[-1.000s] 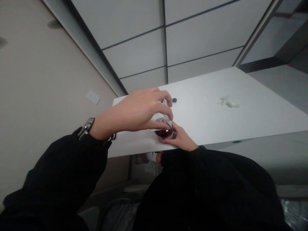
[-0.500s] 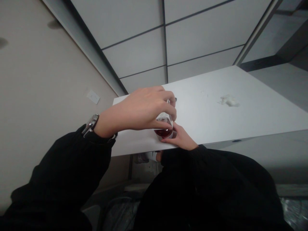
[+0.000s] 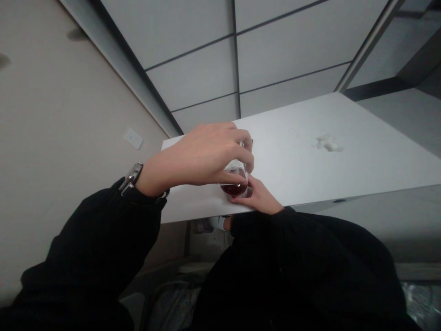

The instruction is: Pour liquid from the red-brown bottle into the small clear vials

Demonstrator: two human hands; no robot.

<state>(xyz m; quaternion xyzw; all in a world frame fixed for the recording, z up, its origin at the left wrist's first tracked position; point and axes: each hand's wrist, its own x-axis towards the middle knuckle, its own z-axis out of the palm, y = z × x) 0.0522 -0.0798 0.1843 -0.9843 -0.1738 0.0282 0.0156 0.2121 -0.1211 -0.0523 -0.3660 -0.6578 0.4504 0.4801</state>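
Observation:
A small clear glass [image 3: 236, 189] with dark red liquid in it is near the front edge of the white table [image 3: 289, 161]. My right hand [image 3: 260, 197] is wrapped round its lower right side, thumb and fingers apart on its wall. From the left, my left hand [image 3: 213, 154], with a metal-banded watch [image 3: 131, 178] at the wrist, arches over the glass. Its fingers are curled and its thumb lies across the front. A clear, shiny piece [image 3: 242, 145] shows between those fingers; I cannot make out what it is, and the hand hides much of the glass's top.
A crumpled white tissue-like wad [image 3: 329, 143] lies on the table to the right. Behind stand pale panelled doors [image 3: 272, 59]. A wall socket [image 3: 133, 139] is on the left wall, and clear plastic wrapping [image 3: 422, 301] shows low at the right.
Almost nothing differs. My left hand has shifted very slightly over the glass, and my right hand stays on its side.

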